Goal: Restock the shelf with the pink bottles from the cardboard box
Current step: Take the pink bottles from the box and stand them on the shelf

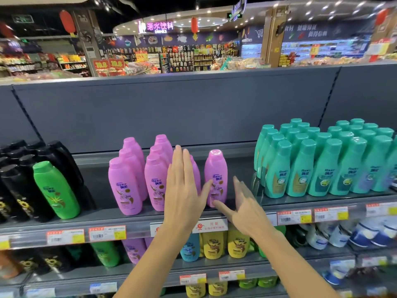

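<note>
While hands (214, 196) open, pink bottle (216, 175) stands between.

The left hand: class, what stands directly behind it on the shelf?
Behind the left hand stands a pink bottle; only its right edge shows. The hand covers its label and cap, and whatever stands further back.

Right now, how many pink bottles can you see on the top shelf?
8: three in the left column, three in the next, one behind the left hand, one standing alone on the right. More may be hidden.

pink bottles (215, 177), teal bottles (322, 160), green bottle (56, 190)
</note>
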`<state>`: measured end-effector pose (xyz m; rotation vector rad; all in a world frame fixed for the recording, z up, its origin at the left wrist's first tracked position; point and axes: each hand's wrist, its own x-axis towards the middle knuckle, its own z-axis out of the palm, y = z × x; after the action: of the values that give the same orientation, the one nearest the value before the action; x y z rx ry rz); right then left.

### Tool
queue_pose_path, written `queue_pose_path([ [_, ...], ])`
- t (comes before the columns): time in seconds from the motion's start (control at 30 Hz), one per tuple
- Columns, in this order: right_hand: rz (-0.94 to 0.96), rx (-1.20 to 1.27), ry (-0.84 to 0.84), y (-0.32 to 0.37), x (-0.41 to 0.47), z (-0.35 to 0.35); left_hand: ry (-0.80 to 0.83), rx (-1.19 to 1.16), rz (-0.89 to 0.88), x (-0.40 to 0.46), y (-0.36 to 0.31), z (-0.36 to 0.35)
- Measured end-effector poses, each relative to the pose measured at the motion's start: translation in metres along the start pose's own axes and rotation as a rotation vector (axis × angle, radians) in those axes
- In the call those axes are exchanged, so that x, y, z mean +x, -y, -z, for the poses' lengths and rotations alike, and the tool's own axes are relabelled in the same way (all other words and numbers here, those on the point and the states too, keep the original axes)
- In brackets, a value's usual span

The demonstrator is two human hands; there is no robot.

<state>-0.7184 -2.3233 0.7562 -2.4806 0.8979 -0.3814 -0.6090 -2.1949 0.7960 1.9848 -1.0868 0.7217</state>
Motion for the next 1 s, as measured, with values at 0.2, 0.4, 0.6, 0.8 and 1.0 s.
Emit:
queue_pose_path([
  [0.2, 0.078, -0.220, 0.038, -0.013, 0.001, -0.003, 0.014, 0.029, -0.311, -0.064, 0.022, 0.008],
  [0.4, 0.169, -0.253, -0.065, -0.016, -0.007, -0.016, 0.145, 0.067, -0.129, -0.095, 0.045, 0.008],
  [0.6, 0.173, -0.177, -0.174, 0.000, -0.028, -0.024, 0.133, 0.191, -0.103, -0.097, 0.067, 0.046],
  [0.8, 0.073, 0.032, -0.344, 0.027, -0.058, -0.019, 0.112, 0.125, -0.042, -0.115, 0.108, 0.095],
  [1.0, 0.142, 0.522, -0.350, 0.099, -0.117, -0.061, 0.076, -0.228, 0.309, -0.124, 0.151, 0.140],
])
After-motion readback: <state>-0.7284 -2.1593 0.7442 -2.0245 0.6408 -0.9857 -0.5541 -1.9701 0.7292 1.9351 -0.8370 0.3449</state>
